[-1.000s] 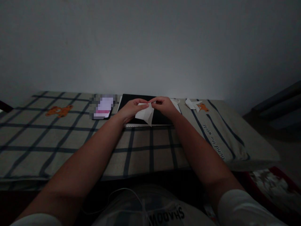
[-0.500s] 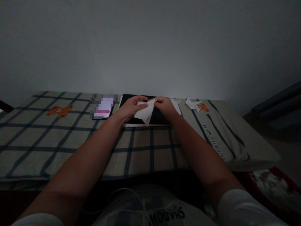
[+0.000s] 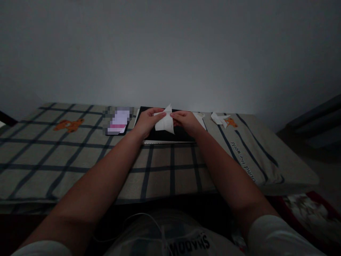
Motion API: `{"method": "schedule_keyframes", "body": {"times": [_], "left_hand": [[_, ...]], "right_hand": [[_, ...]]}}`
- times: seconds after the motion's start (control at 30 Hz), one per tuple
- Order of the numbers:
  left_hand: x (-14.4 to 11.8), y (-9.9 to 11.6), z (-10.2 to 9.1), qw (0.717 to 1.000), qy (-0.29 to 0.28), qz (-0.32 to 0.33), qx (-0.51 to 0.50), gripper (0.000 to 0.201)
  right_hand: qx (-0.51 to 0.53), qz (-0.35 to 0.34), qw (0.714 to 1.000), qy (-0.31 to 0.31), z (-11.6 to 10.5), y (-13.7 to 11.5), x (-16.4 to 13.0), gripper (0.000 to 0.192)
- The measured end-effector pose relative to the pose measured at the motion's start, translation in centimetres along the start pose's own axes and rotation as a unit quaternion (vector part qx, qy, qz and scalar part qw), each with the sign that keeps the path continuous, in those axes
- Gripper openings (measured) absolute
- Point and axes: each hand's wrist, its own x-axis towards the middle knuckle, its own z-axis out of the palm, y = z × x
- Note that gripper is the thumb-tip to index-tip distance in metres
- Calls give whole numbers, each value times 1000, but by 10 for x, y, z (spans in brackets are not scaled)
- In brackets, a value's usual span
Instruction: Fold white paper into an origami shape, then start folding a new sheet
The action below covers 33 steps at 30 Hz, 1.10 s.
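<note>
a table (image 3: 87, 153) stretches across the middle of the frame, covered by a pale cloth (image 3: 160, 181) crossed with dark blue lines. an orange bear print (image 3: 68, 125) marks the cloth at left, another bear print (image 3: 231, 122) sits right of centre, and black lettering (image 3: 242, 160) runs slantwise below that one. the table's far edge lies along a plain grey wall (image 3: 170, 53) that fills the upper half of the frame; the light is dim.

at the centre, a folded white paper (image 3: 163, 123) is held above a black folder (image 3: 183, 136), whose near edge shows a strip of white. the left hand (image 3: 147, 123) is mostly closed, its thumb pressing the paper's left part; the right hand (image 3: 188, 122) pinches the paper's right edge between thumb and curled fingers. a phone (image 3: 119, 121) with a lit, partly pixelated screen lies left of the folder, and a second folded paper (image 3: 220, 120) rests right of it, touching the bear print there.

in the lower right corner, below the table, a red container (image 3: 317, 197) holds crumpled pale stuff (image 3: 303, 213), too dim to make out.
</note>
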Motion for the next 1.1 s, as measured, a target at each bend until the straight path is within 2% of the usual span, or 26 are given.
{"method": "schedule_keyframes", "body": {"times": [0.27,0.43,0.63,0.83,1.1], "left_hand": [[-4,6,-2,997,7,19,73,35],[-4,4,1,999,1,6,33,41],[-3,-2,4,1000,20,7,-16,40],[-3,-3,5,998,-13,-30,-55,45],[-2,-1,1,999,-15,-30,-27,46]], "right_hand": [[-86,-20,996,21,-5,-5,-3,21],[-93,-32,995,27,-5,-4,-3,25],[-67,-8,998,-15,-5,-1,0,28],[-72,27,997,5,-2,-9,-4,23],[-139,-5,990,26,-5,-7,-3,20]]}}
